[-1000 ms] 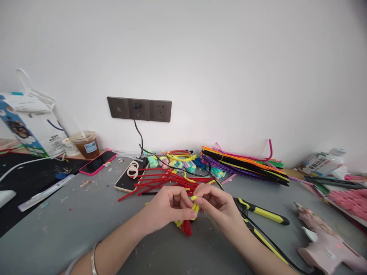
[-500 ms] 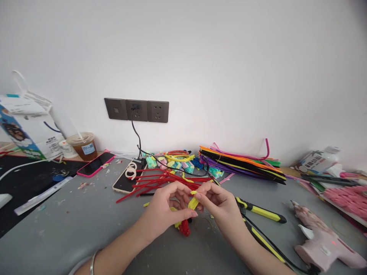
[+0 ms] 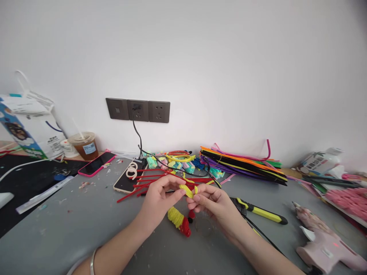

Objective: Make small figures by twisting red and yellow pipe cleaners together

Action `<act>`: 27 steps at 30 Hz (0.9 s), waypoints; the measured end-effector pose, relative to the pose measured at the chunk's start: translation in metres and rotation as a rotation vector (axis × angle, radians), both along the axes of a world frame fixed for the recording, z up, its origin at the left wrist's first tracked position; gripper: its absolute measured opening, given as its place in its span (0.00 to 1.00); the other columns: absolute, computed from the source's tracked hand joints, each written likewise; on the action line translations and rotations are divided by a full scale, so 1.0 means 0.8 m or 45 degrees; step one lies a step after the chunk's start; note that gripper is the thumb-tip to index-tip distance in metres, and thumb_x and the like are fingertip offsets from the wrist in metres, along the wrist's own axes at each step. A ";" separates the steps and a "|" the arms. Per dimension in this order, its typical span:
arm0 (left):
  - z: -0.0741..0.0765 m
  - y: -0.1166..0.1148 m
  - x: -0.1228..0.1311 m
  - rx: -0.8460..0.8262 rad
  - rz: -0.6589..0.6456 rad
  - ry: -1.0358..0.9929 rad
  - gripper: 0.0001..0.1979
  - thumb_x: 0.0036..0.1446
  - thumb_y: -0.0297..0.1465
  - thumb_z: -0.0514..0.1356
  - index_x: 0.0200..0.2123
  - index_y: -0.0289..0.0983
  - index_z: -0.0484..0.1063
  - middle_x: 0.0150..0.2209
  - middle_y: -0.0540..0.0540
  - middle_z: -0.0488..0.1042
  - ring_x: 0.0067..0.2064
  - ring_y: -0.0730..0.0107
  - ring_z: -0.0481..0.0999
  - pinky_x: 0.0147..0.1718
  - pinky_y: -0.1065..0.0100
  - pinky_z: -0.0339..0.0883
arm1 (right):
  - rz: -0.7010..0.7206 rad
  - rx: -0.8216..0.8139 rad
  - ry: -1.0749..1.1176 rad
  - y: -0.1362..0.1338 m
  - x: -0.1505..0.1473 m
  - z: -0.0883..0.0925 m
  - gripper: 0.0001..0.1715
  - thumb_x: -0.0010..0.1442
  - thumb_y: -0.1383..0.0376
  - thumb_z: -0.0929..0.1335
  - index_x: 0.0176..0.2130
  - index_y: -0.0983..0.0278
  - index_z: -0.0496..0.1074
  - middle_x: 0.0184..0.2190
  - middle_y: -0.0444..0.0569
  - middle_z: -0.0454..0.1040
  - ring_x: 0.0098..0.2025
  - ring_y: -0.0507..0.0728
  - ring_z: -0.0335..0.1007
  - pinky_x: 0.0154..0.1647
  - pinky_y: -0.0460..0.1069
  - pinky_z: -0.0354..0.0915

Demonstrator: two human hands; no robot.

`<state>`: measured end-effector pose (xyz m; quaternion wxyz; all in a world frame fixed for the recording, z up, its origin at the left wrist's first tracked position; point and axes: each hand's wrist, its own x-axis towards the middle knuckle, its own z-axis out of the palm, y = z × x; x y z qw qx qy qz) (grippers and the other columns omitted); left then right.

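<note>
Between both hands, above the grey table, is a folded yellow pipe cleaner (image 3: 187, 191). My left hand (image 3: 162, 198) pinches its left end between thumb and fingers. My right hand (image 3: 215, 202) grips the other end, where a short yellow tip sticks up by the thumb. Below them on the table lies a coiled yellow-and-red pipe cleaner piece (image 3: 178, 220), with small dark and red bits beside it. Loose red pipe cleaners (image 3: 143, 185) are spread out just behind my hands.
Yellow-and-black pliers (image 3: 263, 214) and a pink glue gun (image 3: 321, 240) with its cord lie to the right. A pipe cleaner bundle (image 3: 243, 166) rests by the wall. Two phones (image 3: 96, 164), a drink cup (image 3: 84, 147) and a paper bag (image 3: 34, 126) stand left.
Both hands have shifted slightly up, and the yellow pipe cleaner has turned to lie more sideways. The coiled yellow-and-red piece on the table now shows more fully.
</note>
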<state>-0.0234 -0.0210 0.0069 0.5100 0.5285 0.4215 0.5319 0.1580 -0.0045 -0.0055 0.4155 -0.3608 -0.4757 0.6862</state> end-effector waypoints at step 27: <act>-0.005 -0.005 0.006 -0.364 -0.234 -0.137 0.17 0.50 0.41 0.68 0.25 0.33 0.70 0.21 0.51 0.68 0.20 0.81 0.58 0.20 0.73 0.47 | 0.094 0.184 -0.004 -0.006 -0.001 0.006 0.19 0.56 0.51 0.72 0.33 0.64 0.70 0.22 0.46 0.76 0.24 0.53 0.74 0.26 0.46 0.66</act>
